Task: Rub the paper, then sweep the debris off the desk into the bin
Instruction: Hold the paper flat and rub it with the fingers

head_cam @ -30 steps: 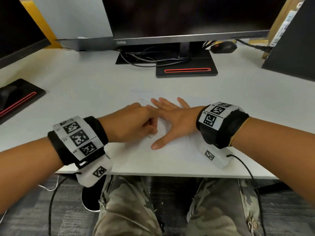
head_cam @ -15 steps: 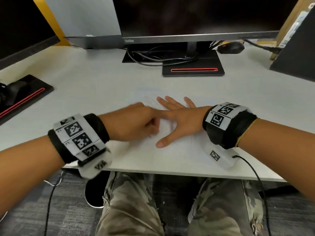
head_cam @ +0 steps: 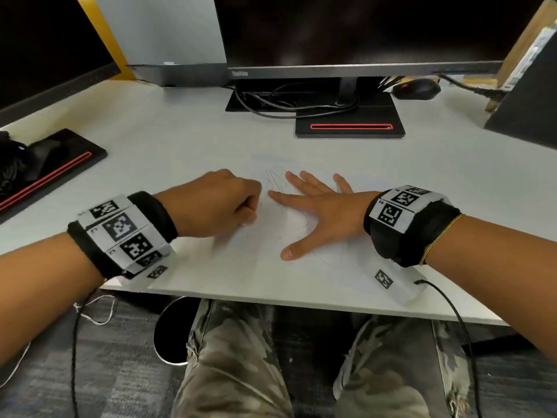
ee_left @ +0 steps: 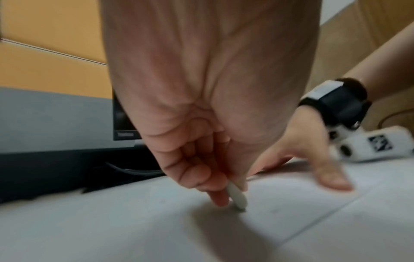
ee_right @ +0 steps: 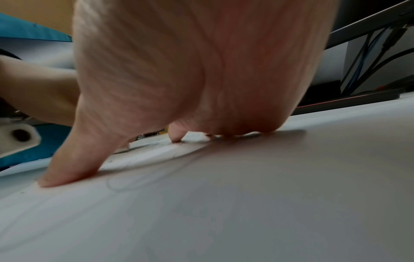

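A white sheet of paper (head_cam: 271, 236) with thin pencil scribbles lies on the white desk (head_cam: 180, 140) near its front edge. My right hand (head_cam: 313, 212) lies flat on the sheet with fingers spread, thumb pointing at me, pressing it down (ee_right: 67, 168). My left hand (head_cam: 217, 203) is curled into a fist just left of it. In the left wrist view its fingers pinch a small white eraser (ee_left: 236, 196) whose tip touches the paper. A few dark specks of debris (head_cam: 247, 236) dot the sheet. A black bin (head_cam: 171, 330) stands on the floor under the desk edge.
A monitor on a black stand (head_cam: 349, 128) with cables sits behind the paper. A black mouse (head_cam: 417, 89) lies at the back right. A second monitor stand (head_cam: 57, 170) is at the left. My knees (head_cam: 235, 357) are under the desk's front edge.
My left fist with the eraser has slid left, away from the right hand's fingers, uncovering more scribbles. The right hand has stayed flat on the paper. The head view has shifted slightly.
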`<state>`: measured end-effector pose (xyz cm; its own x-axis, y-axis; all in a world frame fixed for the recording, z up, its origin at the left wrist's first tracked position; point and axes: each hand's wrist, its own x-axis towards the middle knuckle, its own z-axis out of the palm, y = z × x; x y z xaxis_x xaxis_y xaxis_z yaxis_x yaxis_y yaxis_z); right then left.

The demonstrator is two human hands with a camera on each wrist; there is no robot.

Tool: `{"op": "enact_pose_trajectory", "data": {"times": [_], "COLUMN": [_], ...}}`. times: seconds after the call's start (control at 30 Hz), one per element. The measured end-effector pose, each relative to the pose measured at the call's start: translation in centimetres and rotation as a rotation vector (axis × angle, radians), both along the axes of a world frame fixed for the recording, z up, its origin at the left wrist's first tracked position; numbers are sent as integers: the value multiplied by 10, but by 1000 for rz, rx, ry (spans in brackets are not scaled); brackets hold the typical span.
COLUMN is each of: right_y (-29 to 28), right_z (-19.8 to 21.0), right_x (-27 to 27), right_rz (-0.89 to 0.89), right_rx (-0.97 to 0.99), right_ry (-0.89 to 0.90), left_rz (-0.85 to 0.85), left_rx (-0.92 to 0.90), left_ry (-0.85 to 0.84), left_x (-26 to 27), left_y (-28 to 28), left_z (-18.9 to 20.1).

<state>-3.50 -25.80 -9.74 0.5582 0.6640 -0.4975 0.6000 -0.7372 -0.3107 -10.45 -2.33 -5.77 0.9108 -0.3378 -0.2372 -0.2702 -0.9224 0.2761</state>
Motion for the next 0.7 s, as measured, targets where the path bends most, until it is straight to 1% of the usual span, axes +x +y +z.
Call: {"op": "enact_pose_trajectory", "data": {"times": [0.07,0.1,0.23,0.27,0.33,0.43,0.5,0.57,0.63,0.67,0.7], "right_y": [0,0,1,1,1,4,8,12,13,13,13], "right_z": [1,1,4,6,13,17,10,1,-2,-2,-2], "right_x": [0,0,-2,-2,1,4,3,1,1,0,1], "right_rz": [0,-1,17,35,66,7,-3,36,47,41,36], "right_rx": [0,-2,-7,-7,8,124,167,107,51,42,38], "right_ry": [2,5,5,18,58,87,22,-33,-27,-15,-9], "left_rz": [-86,-90,90,125,128,109,155,165,89,41,10], "left_rx": [-45,-55,68,70,-31,-183,-208,-208,-242,-244,-224], "left_ry": [45,62,-30,-26,13,97,50,13,131,210,248], "left_x": [-10,-13,8,12,17,26,36,38,34,31,29], "left_y": [-10,-9,19,21,15,-4,-11,-17,-23,-26,-27], "left_z": [-4,-6,3,5,6,4,1,-3,-7,-7,-5]}}
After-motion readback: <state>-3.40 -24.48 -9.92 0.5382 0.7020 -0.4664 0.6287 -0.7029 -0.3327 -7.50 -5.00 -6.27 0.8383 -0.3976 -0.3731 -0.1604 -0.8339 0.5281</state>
